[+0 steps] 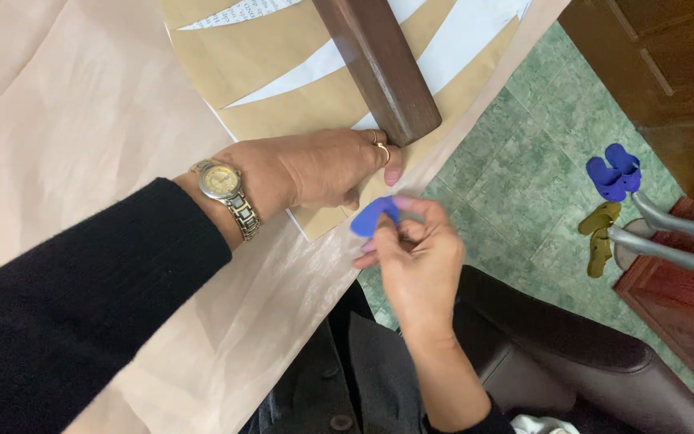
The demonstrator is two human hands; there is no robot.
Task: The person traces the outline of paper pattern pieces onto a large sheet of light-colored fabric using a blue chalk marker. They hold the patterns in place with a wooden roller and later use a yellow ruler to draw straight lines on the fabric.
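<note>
we see a small blue piece of tailor's chalk (376,216) near the middle of the view, pinched between the thumb and fingertips of the right hand (415,261), whose fingers are curled closed around it. the chalk's tip sits at the lower edge of a tan paper pattern (283,56), just at the table's edge. at ten o'clock from the chalk the left hand (323,167) lies flat, fingers nearly straight, pressing down on the pattern and gripping nothing; its fingertips touch the end of a dark wooden block (383,68) that rests on the pattern and runs off toward twelve o'clock. a gold wristwatch (222,189) sits on the left wrist. the pattern lies on pale beige cloth (66,120). at three o'clock, on the green tiled floor (524,177), lie blue sandals (616,173).
</note>
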